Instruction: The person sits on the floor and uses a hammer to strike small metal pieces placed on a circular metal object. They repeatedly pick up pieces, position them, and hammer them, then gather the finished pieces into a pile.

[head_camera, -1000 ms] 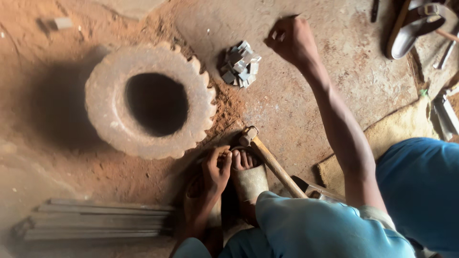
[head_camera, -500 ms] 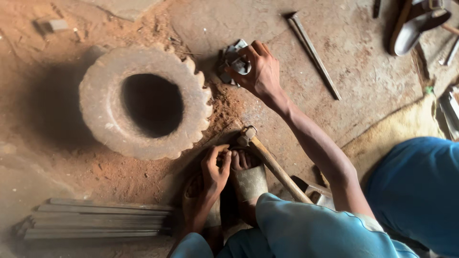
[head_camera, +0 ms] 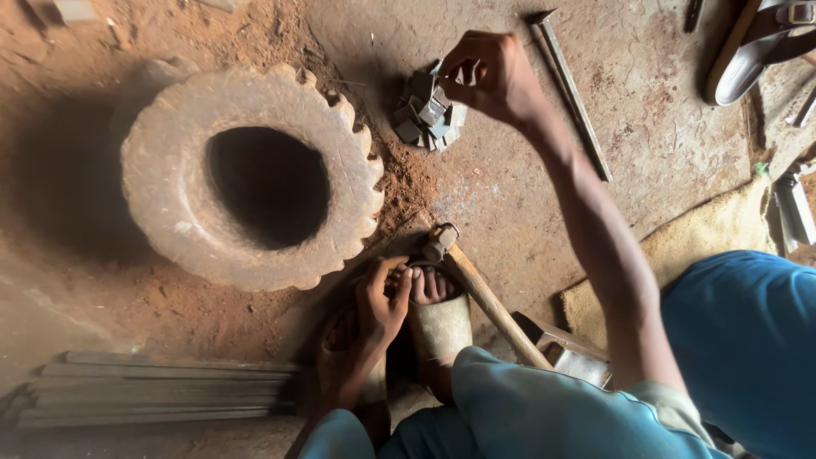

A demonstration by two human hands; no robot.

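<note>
Two bare hands work over a dusty earthen floor (head_camera: 527, 195). Right hand (head_camera: 489, 72): arm extended forward and nearly straight, wrist bent down, fingertips pinched together on a small grey metal piece (head_camera: 466, 75) lifted just above the pile of similar metal pieces (head_camera: 429, 115), which lies on the floor beside the toothed rim of the large stone ring (head_camera: 255, 174). Left hand (head_camera: 382, 302): drawn in close to the body, fingers curled loosely over the toes of a sandalled foot (head_camera: 438, 310); whether it grasps anything cannot be told. Hammer (head_camera: 463, 276): head resting on the floor just beyond the toes, wooden handle slanting back toward the person's blue-clad knee. Long metal rod (head_camera: 574, 98): lying on the floor to the right of the raised hand, apart from it. Bundle of flat metal strips (head_camera: 153, 391): at lower left, well apart from both hands.
</note>
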